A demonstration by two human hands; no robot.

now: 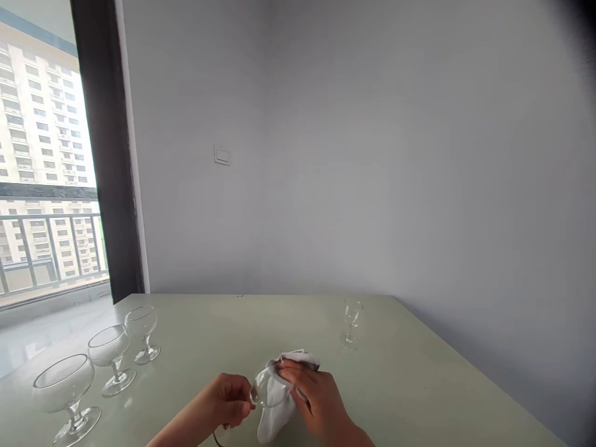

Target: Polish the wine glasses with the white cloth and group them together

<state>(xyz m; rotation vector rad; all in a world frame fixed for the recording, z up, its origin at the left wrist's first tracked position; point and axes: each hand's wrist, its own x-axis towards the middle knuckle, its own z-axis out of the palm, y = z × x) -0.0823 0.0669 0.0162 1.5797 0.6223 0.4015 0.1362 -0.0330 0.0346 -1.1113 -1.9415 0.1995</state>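
Note:
Near the table's front edge, my left hand (229,400) is closed around the stem of a clear wine glass (261,389), which lies tipped on its side with the bowl to the right. Part of the foot's rim shows below that hand. My right hand (313,392) presses a white cloth (274,423) to the bowl's rim end, its fingers wrapped over the fabric. Some of the cloth hangs down beneath the bowl. The cloth and fingers hide the glass's mouth.
Three stemmed glasses stand upright in a row at left: a near one (65,388), a middle one (109,351) and a far one (142,326). A smaller stemmed glass (351,320) stands right of centre. The pale green table (419,385) meets grey walls behind.

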